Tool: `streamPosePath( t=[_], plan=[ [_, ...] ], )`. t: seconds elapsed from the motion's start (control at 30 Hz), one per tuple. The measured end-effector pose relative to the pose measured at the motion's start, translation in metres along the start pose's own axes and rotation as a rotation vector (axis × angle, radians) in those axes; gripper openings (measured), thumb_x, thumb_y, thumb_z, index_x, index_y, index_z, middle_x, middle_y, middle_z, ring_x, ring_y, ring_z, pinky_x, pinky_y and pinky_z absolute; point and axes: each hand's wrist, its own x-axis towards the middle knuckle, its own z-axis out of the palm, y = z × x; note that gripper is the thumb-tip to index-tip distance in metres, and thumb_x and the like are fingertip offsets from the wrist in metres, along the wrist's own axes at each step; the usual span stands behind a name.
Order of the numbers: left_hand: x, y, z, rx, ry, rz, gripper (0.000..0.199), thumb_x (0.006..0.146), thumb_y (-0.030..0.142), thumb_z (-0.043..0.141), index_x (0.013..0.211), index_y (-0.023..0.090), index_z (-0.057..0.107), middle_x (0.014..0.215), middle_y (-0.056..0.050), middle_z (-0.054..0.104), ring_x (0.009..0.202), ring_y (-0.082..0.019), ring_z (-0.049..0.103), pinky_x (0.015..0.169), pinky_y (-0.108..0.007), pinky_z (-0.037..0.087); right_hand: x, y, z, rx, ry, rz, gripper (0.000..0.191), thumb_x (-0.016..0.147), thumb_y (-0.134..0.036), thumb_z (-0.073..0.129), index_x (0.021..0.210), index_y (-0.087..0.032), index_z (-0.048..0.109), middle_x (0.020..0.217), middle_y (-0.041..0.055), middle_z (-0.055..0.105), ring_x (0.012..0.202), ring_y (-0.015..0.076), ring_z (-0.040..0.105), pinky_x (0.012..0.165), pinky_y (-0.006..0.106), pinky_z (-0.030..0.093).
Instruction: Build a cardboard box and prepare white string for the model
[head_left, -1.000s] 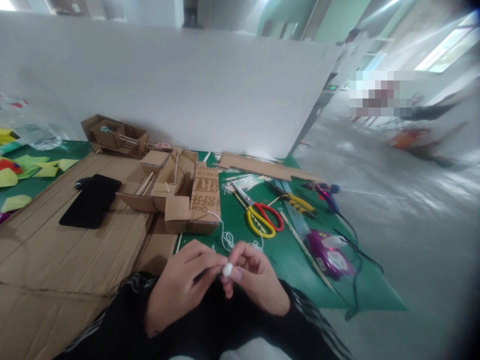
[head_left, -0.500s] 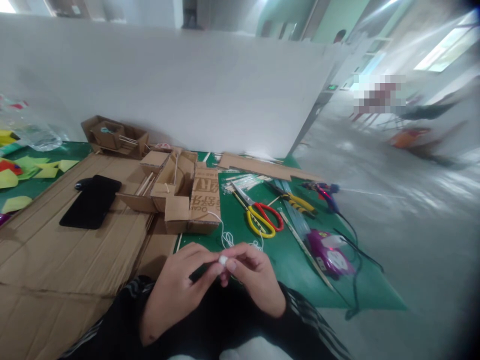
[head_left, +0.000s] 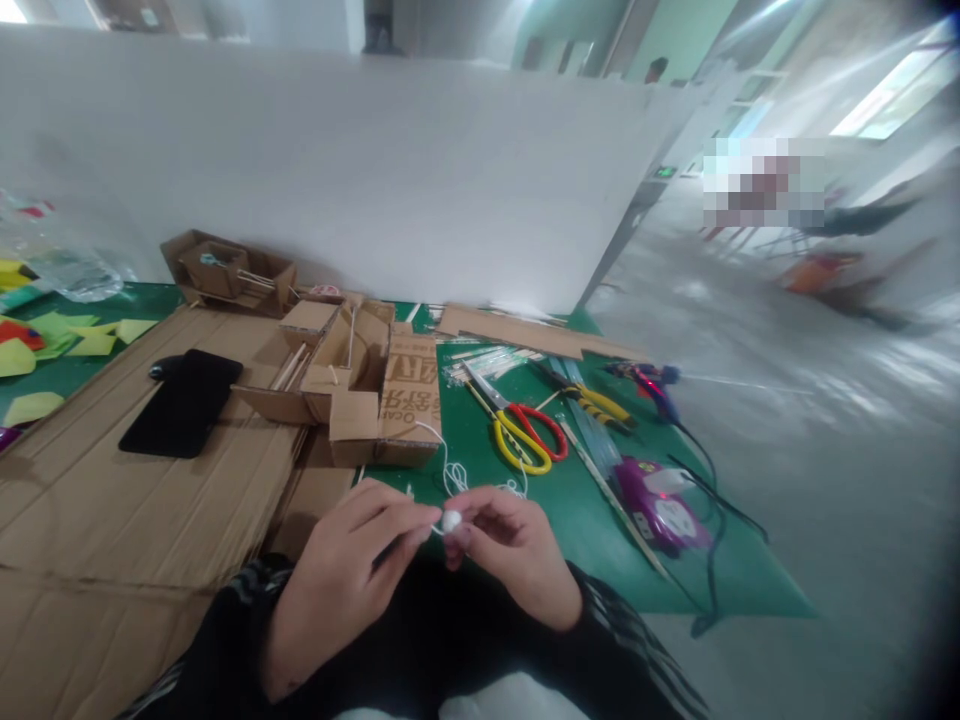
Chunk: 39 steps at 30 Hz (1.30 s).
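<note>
My right hand (head_left: 517, 553) pinches a small round white piece (head_left: 451, 520) between thumb and fingers. It could be wound string or a bead; I cannot tell which. From its left side a short length of white string (head_left: 436, 529) runs to my left hand (head_left: 356, 565), whose thumb and forefinger are closed on it. Just beyond my hands, loose loops of white cord (head_left: 455, 478) lie on the green table, one end resting on a cardboard box model (head_left: 409, 455). Scissors (head_left: 531, 437) with one red and one yellow handle lie to the right of the cord.
Yellow-black pliers (head_left: 600, 406), a glue gun (head_left: 654, 390) and a purple power socket (head_left: 664, 508) with cables lie on the right. A black tablet-like slab (head_left: 182, 405) rests on cardboard sheets (head_left: 67, 480) at left. A white partition (head_left: 337, 170) stands behind the table (head_left: 727, 575).
My left hand has drawn slightly left, away from the white piece, and string now shows between the hands. The right hand keeps hold of the piece.
</note>
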Motion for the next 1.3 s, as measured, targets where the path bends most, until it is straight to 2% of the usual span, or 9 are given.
streamPosePath(
  t=[0.1, 0.2, 0.43, 0.6, 0.77, 1.0, 1.1, 1.2, 1.3],
  plan=[
    [0.007, 0.000, -0.007, 0.077, -0.007, 0.185, 0.020, 0.094, 0.007, 0.059, 0.108, 0.019, 0.067, 0.091, -0.004, 0.070, 0.085, -0.015, 0.060, 0.080, -0.027, 0.051, -0.001, 0.003, 0.001, 0.053, -0.064, 0.102, 0.013, 0.082, -0.024, 0.077, 0.091, -0.015, 0.071, 0.069, 0.0004, 0.069, 0.060, 0.0099, 0.065, 0.058, 0.021, 0.058],
    [0.015, 0.001, -0.011, 0.116, -0.039, 0.242, 0.020, 0.093, 0.008, 0.060, 0.108, 0.020, 0.066, 0.089, -0.003, 0.070, 0.084, -0.015, 0.058, 0.077, -0.026, 0.050, -0.002, 0.006, 0.003, 0.095, -0.137, 0.160, 0.015, 0.081, -0.025, 0.078, 0.087, -0.013, 0.070, 0.071, 0.0014, 0.069, 0.061, 0.0103, 0.066, 0.058, 0.021, 0.059],
    [0.012, 0.000, -0.015, 0.031, -0.089, 0.157, 0.016, 0.094, 0.007, 0.055, 0.101, 0.019, 0.062, 0.088, -0.002, 0.069, 0.082, -0.015, 0.058, 0.077, -0.026, 0.047, 0.001, 0.009, -0.003, 0.248, -0.139, 0.177, 0.019, 0.080, -0.024, 0.080, 0.090, -0.012, 0.070, 0.074, 0.0052, 0.073, 0.065, 0.0140, 0.071, 0.056, 0.022, 0.060],
    [-0.005, -0.014, -0.016, 0.130, -0.161, 0.106, 0.017, 0.096, 0.007, 0.049, 0.098, 0.019, 0.061, 0.085, -0.003, 0.065, 0.079, -0.017, 0.056, 0.071, -0.028, 0.046, 0.001, 0.010, -0.008, 0.379, -0.041, 0.156, 0.026, 0.076, -0.034, 0.083, 0.084, -0.014, 0.068, 0.066, 0.0014, 0.069, 0.052, 0.0102, 0.065, 0.045, 0.017, 0.054],
    [-0.016, -0.013, -0.004, 0.176, -0.250, 0.130, 0.022, 0.096, 0.007, 0.045, 0.095, 0.020, 0.063, 0.082, -0.003, 0.063, 0.076, -0.017, 0.056, 0.070, -0.029, 0.047, 0.005, 0.015, -0.002, 0.385, 0.057, 0.164, 0.022, 0.078, -0.033, 0.081, 0.084, -0.016, 0.067, 0.066, -0.0002, 0.067, 0.053, 0.0077, 0.060, 0.044, 0.014, 0.049],
    [-0.013, -0.001, 0.008, 0.228, -0.328, 0.171, 0.017, 0.095, 0.008, 0.046, 0.099, 0.018, 0.060, 0.083, -0.004, 0.063, 0.076, -0.020, 0.053, 0.064, -0.032, 0.044, 0.007, 0.019, 0.003, 0.262, 0.169, 0.103, 0.022, 0.078, -0.031, 0.081, 0.087, -0.016, 0.068, 0.066, -0.0013, 0.064, 0.059, 0.0101, 0.059, 0.054, 0.019, 0.051],
    [-0.012, 0.000, 0.008, 0.225, -0.336, 0.178, 0.017, 0.095, 0.009, 0.048, 0.103, 0.018, 0.059, 0.086, -0.004, 0.063, 0.078, -0.020, 0.053, 0.066, -0.032, 0.045, 0.004, 0.015, 0.005, 0.068, 0.180, 0.064, 0.019, 0.080, -0.030, 0.079, 0.088, -0.016, 0.068, 0.070, -0.0017, 0.064, 0.061, 0.0098, 0.059, 0.059, 0.021, 0.051],
    [-0.010, -0.002, 0.005, 0.213, -0.312, 0.178, 0.017, 0.095, 0.008, 0.049, 0.103, 0.018, 0.059, 0.086, -0.004, 0.063, 0.080, -0.020, 0.054, 0.070, -0.033, 0.046, 0.001, 0.012, 0.005, -0.162, 0.154, 0.033, 0.020, 0.082, -0.034, 0.077, 0.091, -0.018, 0.068, 0.074, -0.0010, 0.065, 0.067, 0.0111, 0.061, 0.065, 0.022, 0.051],
    [-0.004, -0.003, 0.000, 0.183, -0.261, 0.185, 0.016, 0.096, 0.008, 0.047, 0.098, 0.017, 0.060, 0.085, -0.005, 0.064, 0.081, -0.020, 0.055, 0.071, -0.032, 0.046, -0.001, 0.014, 0.004, -0.183, 0.061, 0.086, 0.023, 0.082, -0.036, 0.077, 0.091, -0.017, 0.068, 0.074, -0.0004, 0.066, 0.065, 0.0108, 0.062, 0.064, 0.022, 0.051]
  ],
)
